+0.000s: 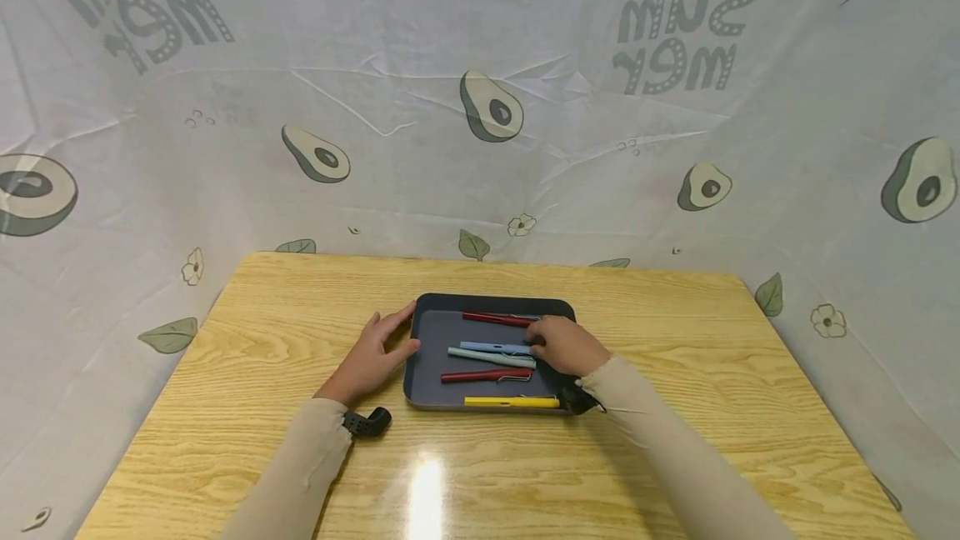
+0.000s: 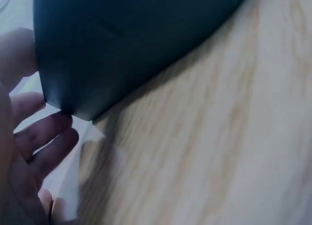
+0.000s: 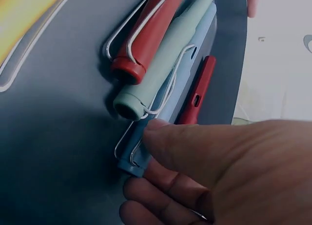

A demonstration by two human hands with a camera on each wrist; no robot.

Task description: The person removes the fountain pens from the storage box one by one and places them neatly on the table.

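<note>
Dark grey tray (image 1: 431,361), one, is set on one wooden table (image 1: 300,307); inside are counted two red pens (image 1: 483,376), one yellow pen (image 1: 510,402), one mint pen (image 1: 491,357), one blue pen (image 1: 491,347) (total: five). The blue pen, beside the mint pen, is pinched near its clip end by the right hand (image 1: 567,346). The tray's left side is touched by the left hand (image 1: 371,363), fingers apart.
</note>
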